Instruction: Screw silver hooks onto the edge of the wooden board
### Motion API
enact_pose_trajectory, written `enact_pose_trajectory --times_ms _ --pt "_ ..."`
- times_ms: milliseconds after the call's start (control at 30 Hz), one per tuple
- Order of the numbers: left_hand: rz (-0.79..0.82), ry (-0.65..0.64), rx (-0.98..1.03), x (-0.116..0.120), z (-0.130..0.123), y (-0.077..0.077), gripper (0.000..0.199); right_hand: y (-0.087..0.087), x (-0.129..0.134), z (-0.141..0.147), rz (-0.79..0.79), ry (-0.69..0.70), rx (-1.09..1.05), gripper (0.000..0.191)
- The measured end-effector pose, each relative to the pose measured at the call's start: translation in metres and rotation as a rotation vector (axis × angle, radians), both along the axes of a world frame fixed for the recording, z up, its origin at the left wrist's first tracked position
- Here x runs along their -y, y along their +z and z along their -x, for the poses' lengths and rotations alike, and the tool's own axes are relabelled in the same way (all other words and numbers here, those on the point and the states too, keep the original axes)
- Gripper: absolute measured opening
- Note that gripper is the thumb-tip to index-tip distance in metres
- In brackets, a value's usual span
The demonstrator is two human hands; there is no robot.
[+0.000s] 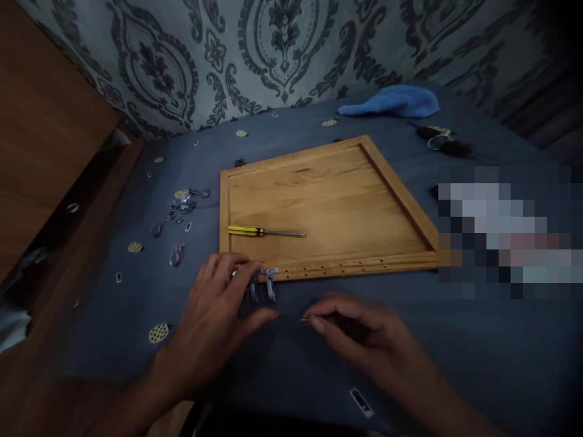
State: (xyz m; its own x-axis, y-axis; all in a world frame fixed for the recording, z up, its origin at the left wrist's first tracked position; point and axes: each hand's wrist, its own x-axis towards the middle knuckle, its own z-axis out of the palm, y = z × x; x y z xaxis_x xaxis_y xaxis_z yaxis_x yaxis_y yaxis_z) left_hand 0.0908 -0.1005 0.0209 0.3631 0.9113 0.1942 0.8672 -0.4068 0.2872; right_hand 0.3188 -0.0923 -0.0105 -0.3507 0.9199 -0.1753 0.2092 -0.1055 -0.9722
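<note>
My left hand (218, 303) rests at the front left corner of a framed wooden board (328, 206), thumb spread away from the fingers. Its fingertips touch or lie right beside metal hooks (270, 284) at the board's front edge; part of that spot is hidden. Right of the hooks, small dark holes run along this edge. In front of the board, my right hand (359, 334) pinches a small screw (304, 319) between thumb and forefinger. A yellow and black screwdriver (268, 232) lies on the board, its tip pointing right.
Several loose metal hooks (182, 208) lie on the dark cloth left of the board. At the back right are a blue cloth (394, 102) and a dark object with a ring (441, 142). A patterned wall covering (218, 54) stands behind. Blurred blocks hide the right side.
</note>
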Motion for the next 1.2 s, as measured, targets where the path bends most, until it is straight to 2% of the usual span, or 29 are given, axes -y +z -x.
enact_pose_trajectory --times_ms 67,233,600,900,1000,1200 --pt "0.048 0.004 -0.019 -0.006 0.002 -0.005 0.053 0.000 -0.002 0.000 -0.056 -0.019 -0.002 0.021" --pt "0.037 -0.014 -0.024 -0.011 0.000 -0.014 0.049 -0.004 -0.003 0.001 -0.125 -0.029 0.001 0.018" --pt "0.028 -0.048 -0.001 -0.015 0.004 -0.015 0.050 -0.009 -0.004 -0.001 -0.169 0.004 0.029 0.019" --pt "0.027 -0.066 0.003 -0.016 0.005 -0.016 0.041 -0.006 -0.009 0.001 -0.198 0.019 0.062 0.019" --pt "0.032 -0.070 -0.002 -0.016 0.004 -0.015 0.039 -0.002 -0.016 0.003 -0.304 0.058 0.077 0.018" --pt "0.047 -0.063 0.007 -0.016 0.004 -0.014 0.038 -0.003 -0.036 0.012 -0.652 0.147 0.225 0.019"
